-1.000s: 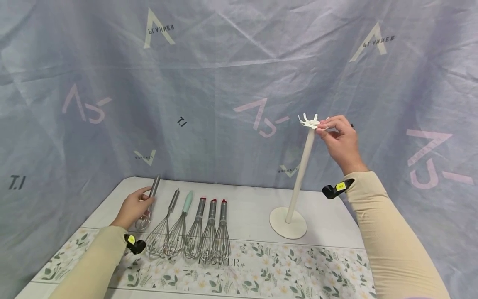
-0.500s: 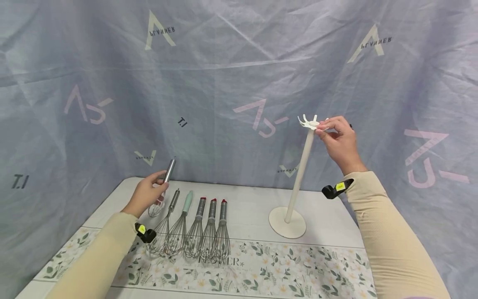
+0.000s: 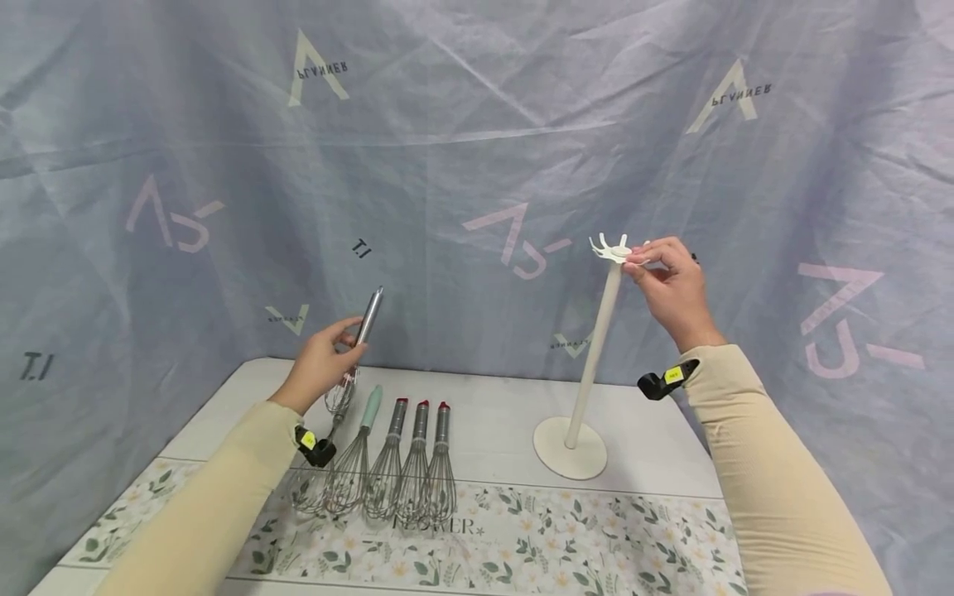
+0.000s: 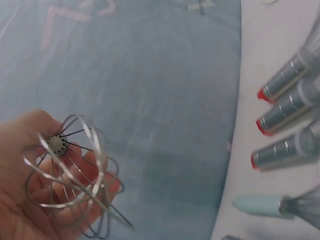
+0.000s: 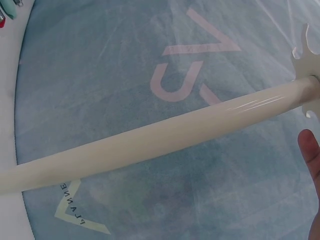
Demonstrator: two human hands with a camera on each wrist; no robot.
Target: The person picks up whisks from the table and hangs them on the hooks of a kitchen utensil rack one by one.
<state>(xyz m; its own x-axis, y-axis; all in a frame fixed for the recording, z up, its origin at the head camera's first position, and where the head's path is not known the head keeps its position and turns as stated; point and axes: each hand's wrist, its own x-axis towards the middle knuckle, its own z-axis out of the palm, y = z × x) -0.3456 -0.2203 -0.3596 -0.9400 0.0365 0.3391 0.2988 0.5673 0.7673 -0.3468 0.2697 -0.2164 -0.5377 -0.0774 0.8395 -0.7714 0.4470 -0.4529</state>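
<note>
My left hand [image 3: 322,364] holds a metal whisk [image 3: 370,314] by its handle, raised above the table with the handle tilted up and the wires hanging below. In the left wrist view the whisk's wire loops [image 4: 95,175] point at the camera, in front of the curled fingers. At the right my right hand [image 3: 674,290] pinches the hooked top [image 3: 613,250] of a cream stand [image 3: 592,364], whose round base rests on the table. From the right wrist, the stand's pole [image 5: 165,135] crosses the view, and a fingertip [image 5: 309,145] shows beside the hooks.
Several whisks lie side by side on the table [image 3: 492,414]: one with a metal handle [image 3: 339,414], one with a mint handle [image 3: 372,407], and others with red-tipped grey handles [image 3: 443,422]. A printed grey cloth [image 3: 447,165] hangs behind the table.
My left hand has lifted the metal whisk from the table's left side and carried it up and to the right. The right hand keeps its pinch on the stand's top.
</note>
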